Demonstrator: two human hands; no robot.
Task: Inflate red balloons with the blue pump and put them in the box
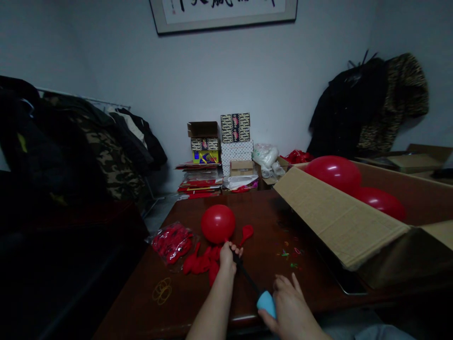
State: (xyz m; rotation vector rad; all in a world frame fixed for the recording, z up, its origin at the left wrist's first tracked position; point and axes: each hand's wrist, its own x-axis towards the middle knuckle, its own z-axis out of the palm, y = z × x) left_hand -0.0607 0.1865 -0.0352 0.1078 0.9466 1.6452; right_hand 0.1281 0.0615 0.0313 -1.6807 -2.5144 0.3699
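Observation:
A round, partly inflated red balloon (218,224) stands above the table at the far end of a hand pump with a black rod and a light blue body (266,303). My left hand (228,257) is closed around the balloon's neck and the pump's black end; the nozzle itself is hidden by the fingers. My right hand (288,304) grips the blue body near the table's front edge. Close to my left hand lie loose uninflated red balloons (198,262), with a single limp balloon (247,232) just right of it. A clear bag of red balloons (173,242) rests to the left.
On the right, a large open cardboard box (339,212) holds inflated red balloons (334,174). Beside it lies a dark flat device (343,274). Small coloured bands (285,253) are scattered mid-table, and yellowish rubber bands (162,291) lie front left. Stacked boxes (236,156) stand behind the brown table (264,212).

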